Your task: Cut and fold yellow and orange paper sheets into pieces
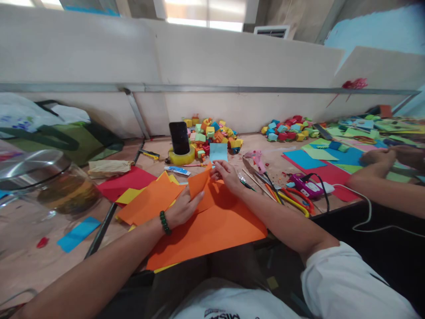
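A small piece of orange paper (pixel 198 183) stands raised in my left hand (pixel 183 207), gripped between thumb and fingers. My right hand (pixel 226 174) has its fingertips pinched together at the paper's upper right edge. Both hands are over a large orange sheet (pixel 212 239), which overhangs the table's front edge with some yellow under it. Just beyond my right fingers is a light blue paper square (pixel 218 152). More orange sheets (pixel 153 201) lie beside my left hand, partly over yellow paper.
Piles of folded paper cubes (pixel 212 133) sit at the back, near a phone (pixel 179 138) propped on a tape roll (pixel 182 156). A pink glue gun (pixel 257 160), scissors (pixel 292 199) and a purple power strip (pixel 307 186) lie right. A glass jar (pixel 49 181) stands left. Another person's hands (pixel 381 161) work far right.
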